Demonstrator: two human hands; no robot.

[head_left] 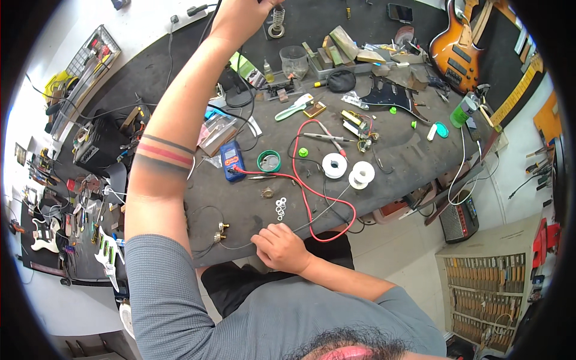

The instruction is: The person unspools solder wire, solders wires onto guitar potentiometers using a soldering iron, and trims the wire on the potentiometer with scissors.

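My left hand (pixel 243 21) reaches to the far edge, beside a metal coil stand (pixel 276 24). Its fingers look closed, but the top edge cuts them off, hiding what they grip. At the near bench edge my right hand (pixel 282 247) is closed on a thin grey wire (pixel 327 209) that runs toward the white spools (pixel 362 175). Left of this hand lie small brass-coloured potentiometers (pixel 222 230) with thin wire attached. Several metal washers (pixel 280 210) lie just above it, and another round potentiometer (pixel 267 192) sits nearby.
A blue multimeter (pixel 233 161) with a looping red lead (pixel 351 207) and a green round tin (pixel 269 161) stand mid-bench. Farther right are a black pickguard (pixel 390 99), a green bottle (pixel 463 111) and a sunburst guitar body (pixel 457 51). Cables cross the left side.
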